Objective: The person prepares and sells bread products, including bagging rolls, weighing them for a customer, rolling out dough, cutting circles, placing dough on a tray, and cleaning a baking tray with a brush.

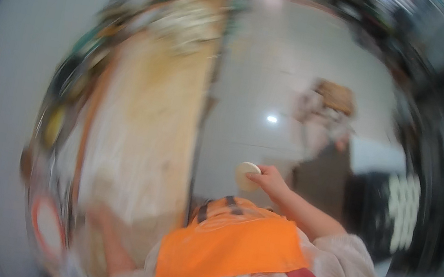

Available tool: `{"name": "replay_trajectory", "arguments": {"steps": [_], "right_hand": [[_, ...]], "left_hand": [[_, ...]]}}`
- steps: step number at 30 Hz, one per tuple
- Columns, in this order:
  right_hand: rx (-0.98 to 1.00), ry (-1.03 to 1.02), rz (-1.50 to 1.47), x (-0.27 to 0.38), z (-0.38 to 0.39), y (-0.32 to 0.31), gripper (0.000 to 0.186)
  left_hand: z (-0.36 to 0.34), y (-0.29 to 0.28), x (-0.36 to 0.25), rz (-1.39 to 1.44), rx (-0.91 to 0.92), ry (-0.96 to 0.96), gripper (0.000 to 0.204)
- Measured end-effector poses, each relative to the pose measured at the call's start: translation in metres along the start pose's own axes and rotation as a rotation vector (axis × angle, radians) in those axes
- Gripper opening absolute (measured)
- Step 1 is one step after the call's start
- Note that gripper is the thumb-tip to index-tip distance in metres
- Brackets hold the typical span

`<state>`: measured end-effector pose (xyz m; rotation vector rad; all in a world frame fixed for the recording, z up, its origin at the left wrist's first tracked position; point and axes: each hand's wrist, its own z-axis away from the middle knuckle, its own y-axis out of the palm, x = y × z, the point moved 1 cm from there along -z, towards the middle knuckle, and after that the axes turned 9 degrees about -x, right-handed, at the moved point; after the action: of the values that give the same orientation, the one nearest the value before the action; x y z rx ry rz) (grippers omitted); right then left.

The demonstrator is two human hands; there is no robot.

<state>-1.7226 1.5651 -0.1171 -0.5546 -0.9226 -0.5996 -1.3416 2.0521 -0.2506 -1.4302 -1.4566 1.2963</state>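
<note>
My right hand (268,179) is closed on the edge of a flat, round, pale disc that looks like dough (247,176). It holds the disc out over the floor, just right of the long wooden worktable (150,126). At the lower left my left hand (99,215) is over the near end of the table, so smeared by motion that its fingers cannot be made out. A pale tan shape (92,252) lies close to that hand, too blurred to name.
Pale pieces are heaped (188,24) at the table's far end. To the right, a dark stand (366,204) carries rows of pale pieces (401,212). Beyond it on the floor is a blurred brown box-like thing (336,96). A red-rimmed round object (48,224) stands by the left wall.
</note>
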Motion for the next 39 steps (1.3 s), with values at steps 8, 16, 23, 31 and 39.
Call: {"name": "replay_trajectory", "arguments": {"steps": [8,16,23,31,39], "right_hand": [[-1.151,-0.259,-0.756,-0.076,0.150,-0.297,0.046],[-1.602,-0.068,-0.910,-0.220,0.223,-0.400,0.060],[-0.819,-0.426,-0.824,-0.134,0.239,-0.343,0.066],[-1.724,-0.099,-0.709,-0.296,0.291,-0.420,0.058],[-1.697,0.416,0.404,-0.244,0.246,-0.452,0.018]], "left_hand": [[-0.002,-0.021,-0.158,0.751,0.183,0.026,0.045],[0.289,-0.151,-0.475,1.289,1.371,0.533,0.034],[0.576,-0.303,-0.526,0.877,2.287,0.946,0.048],[0.465,-0.203,-0.486,0.908,0.904,1.390,0.045],[0.173,-0.063,-0.140,-0.418,0.071,0.056,0.050]]}}
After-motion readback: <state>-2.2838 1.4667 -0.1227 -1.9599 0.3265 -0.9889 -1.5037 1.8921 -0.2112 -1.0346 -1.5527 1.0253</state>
